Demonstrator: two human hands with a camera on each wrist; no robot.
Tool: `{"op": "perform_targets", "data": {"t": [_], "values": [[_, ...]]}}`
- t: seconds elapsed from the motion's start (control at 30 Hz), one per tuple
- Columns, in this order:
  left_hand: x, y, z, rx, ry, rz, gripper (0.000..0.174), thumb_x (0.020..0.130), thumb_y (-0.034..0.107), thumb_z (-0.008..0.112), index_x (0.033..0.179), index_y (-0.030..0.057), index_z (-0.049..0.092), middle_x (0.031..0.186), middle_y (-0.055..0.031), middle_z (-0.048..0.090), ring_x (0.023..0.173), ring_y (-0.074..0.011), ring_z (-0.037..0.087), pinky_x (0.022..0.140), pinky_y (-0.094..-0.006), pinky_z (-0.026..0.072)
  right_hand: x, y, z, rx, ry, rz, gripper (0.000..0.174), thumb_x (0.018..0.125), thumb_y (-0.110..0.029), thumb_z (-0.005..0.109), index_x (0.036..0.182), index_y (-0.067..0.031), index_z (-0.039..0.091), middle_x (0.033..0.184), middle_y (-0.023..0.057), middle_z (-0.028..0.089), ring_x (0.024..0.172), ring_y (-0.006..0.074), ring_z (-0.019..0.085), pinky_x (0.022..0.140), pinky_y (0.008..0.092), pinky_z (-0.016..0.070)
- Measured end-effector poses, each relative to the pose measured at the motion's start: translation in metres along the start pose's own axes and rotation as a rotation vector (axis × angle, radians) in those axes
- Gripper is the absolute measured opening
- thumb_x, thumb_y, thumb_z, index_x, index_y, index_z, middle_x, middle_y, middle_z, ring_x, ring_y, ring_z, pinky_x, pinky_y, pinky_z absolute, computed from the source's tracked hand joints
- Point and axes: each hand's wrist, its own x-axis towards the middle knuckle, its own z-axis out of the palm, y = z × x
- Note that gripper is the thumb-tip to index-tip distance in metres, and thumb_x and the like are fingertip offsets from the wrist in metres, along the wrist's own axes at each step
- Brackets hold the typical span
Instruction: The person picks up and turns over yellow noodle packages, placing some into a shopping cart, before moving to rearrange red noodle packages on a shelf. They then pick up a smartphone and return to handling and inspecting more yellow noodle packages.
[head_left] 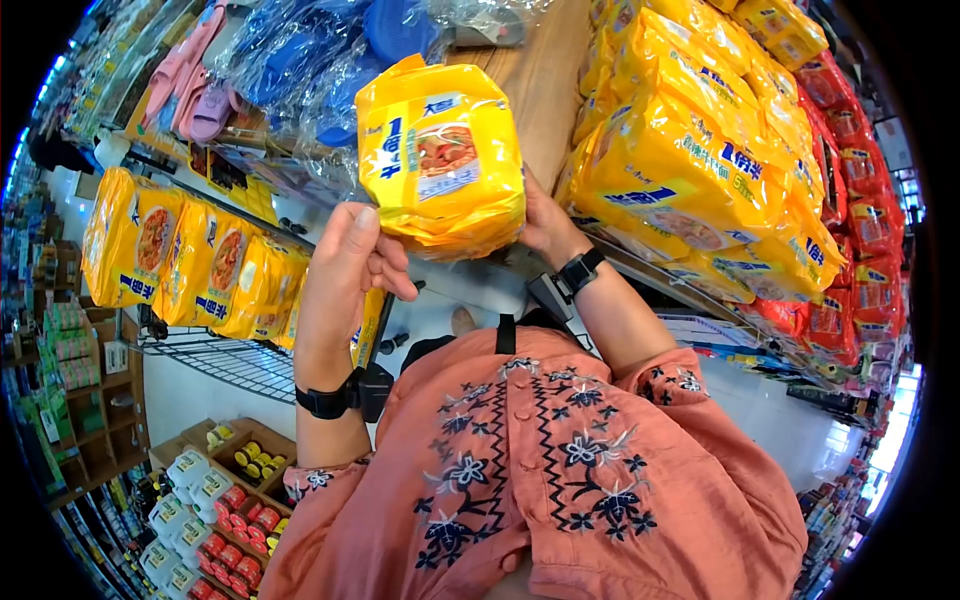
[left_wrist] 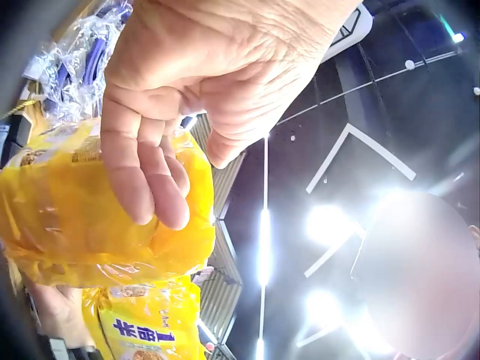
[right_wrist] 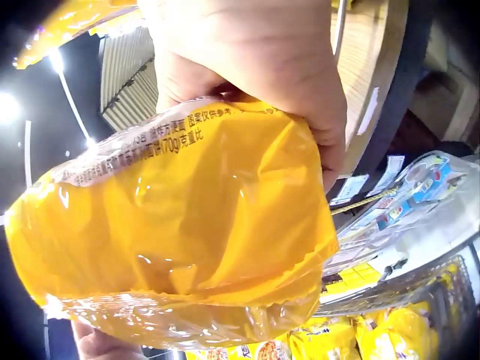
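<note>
A yellow multipack of instant noodles (head_left: 470, 105) is held up in front of the body, its printed bowl picture showing in the head view. My right hand (head_left: 550, 225) grips the pack by its right side; in the right wrist view the right hand (right_wrist: 255, 52) bends over the pack's edge, fingertips hidden. At the lower left corner is my left hand (head_left: 340, 265), thumb raised and fingers loosely bent. In the left wrist view these relaxed fingers (left_wrist: 131, 180) overlap the yellow wrapper (left_wrist: 60, 217) without wrapping round it.
Stacked yellow noodle packs (head_left: 690, 170) fill the shelf on the right, with red packs (head_left: 860, 200) beyond. On the left, a wire rack (head_left: 215, 365) stands by a row of similar packs (head_left: 215, 265). Bagged blue slippers (head_left: 290, 60) lie at the back.
</note>
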Motion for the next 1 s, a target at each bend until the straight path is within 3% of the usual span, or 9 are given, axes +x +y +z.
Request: {"op": "perform_targets", "data": {"t": [0.13,0.27,0.37,0.47,0.5,0.63,0.73,0.83,1.0], "values": [[-0.002,0.008,0.016,0.005,-0.104,0.019,0.036,0.104,0.038,0.048,0.113,0.0038,0.049,0.078,-0.0111,0.062,0.057,-0.0208,0.064,0.052,-0.0305,0.0546,0.002,0.008,-0.015,-0.107,0.072,-0.038,0.053,0.101,-0.042,0.052,0.140,-0.0062,0.050,0.137,0.0130,0.059,0.122,0.0246,0.060,0.104,0.0436,0.0492],[-0.001,0.008,0.019,0.001,-0.221,0.018,0.032,0.105,0.034,0.048,0.111,0.0032,0.051,0.078,-0.0066,0.063,0.063,-0.0154,0.065,0.057,-0.0265,0.0527,-0.004,0.002,0.004,0.107,-0.164,-0.053,0.049,0.101,-0.036,0.055,0.139,-0.0055,0.051,0.138,0.0137,0.058,0.121,0.0249,0.060,0.104,0.0439,0.0490],[0.023,-0.021,-0.006,0.011,0.056,0.266,0.042,0.104,0.041,0.049,0.120,0.0019,0.051,0.087,-0.0071,0.065,0.081,-0.0176,0.067,0.070,-0.0305,0.0542,-0.015,0.000,0.030,0.193,-0.250,-0.063,0.048,0.101,-0.034,0.055,0.139,-0.0052,0.051,0.138,0.0139,0.058,0.120,0.0248,0.060,0.103,0.0436,0.0495],[0.048,-0.065,-0.029,0.092,0.293,0.089,0.063,0.101,0.054,0.046,0.133,0.0006,0.047,0.110,-0.0128,0.065,0.103,-0.0219,0.063,0.084,-0.0356,0.0520,-0.025,-0.002,0.050,0.246,-0.319,-0.062,0.047,0.101,-0.033,0.056,0.139,-0.0049,0.051,0.137,0.0142,0.058,0.119,0.0248,0.061,0.103,0.0432,0.0499],[0.055,-0.082,-0.043,-0.095,0.090,-0.087,0.078,0.098,0.066,0.041,0.144,0.0025,0.040,0.132,-0.0155,0.056,0.115,-0.0232,0.058,0.090,-0.0368,0.0496,-0.028,-0.001,0.054,0.259,-0.338,-0.060,0.047,0.101,-0.032,0.056,0.138,-0.0048,0.052,0.137,0.0142,0.058,0.119,0.0247,0.061,0.103,0.0431,0.0500],[0.051,-0.086,-0.002,-0.493,-0.100,-0.137,0.075,0.100,0.064,0.037,0.146,0.0050,0.039,0.141,-0.0140,0.053,0.121,-0.0240,0.058,0.098,-0.0393,0.0487,-0.030,0.002,0.064,0.277,-0.370,-0.045,0.046,0.101,-0.030,0.056,0.138,-0.0044,0.052,0.137,0.0146,0.058,0.118,0.0247,0.062,0.102,0.0426,0.0506],[0.053,-0.089,0.005,-0.646,-0.085,-0.099,0.065,0.102,0.056,0.040,0.145,0.0061,0.041,0.142,-0.0128,0.053,0.125,-0.0259,0.057,0.105,-0.0431,0.0467,-0.025,0.006,0.068,0.238,-0.335,-0.046,0.045,0.101,-0.029,0.057,0.138,-0.0041,0.052,0.137,0.0148,0.058,0.117,0.0246,0.062,0.101,0.0422,0.0510],[0.056,-0.105,-0.005,-0.922,-0.220,-0.059,0.053,0.102,0.039,0.049,0.143,0.0062,0.043,0.142,-0.0143,0.053,0.125,-0.0306,0.057,0.104,-0.0482,0.0484,-0.008,0.012,0.047,0.023,-0.004,-0.042,0.042,0.100,-0.024,0.057,0.134,0.0004,0.053,0.132,0.0162,0.061,0.110,0.0235,0.065,0.098,0.0390,0.0532],[0.052,-0.127,-0.019,-0.476,-0.151,0.168,0.049,0.102,0.030,0.053,0.143,0.0053,0.042,0.142,-0.0151,0.052,0.125,-0.0341,0.056,0.103,-0.0513,0.0492,0.004,0.005,0.020,-0.533,0.144,-0.073,0.044,0.099,-0.031,0.061,0.130,-0.0004,0.057,0.118,0.0100,0.067,0.102,0.0190,0.066,0.090,0.0328,0.0521]]}}
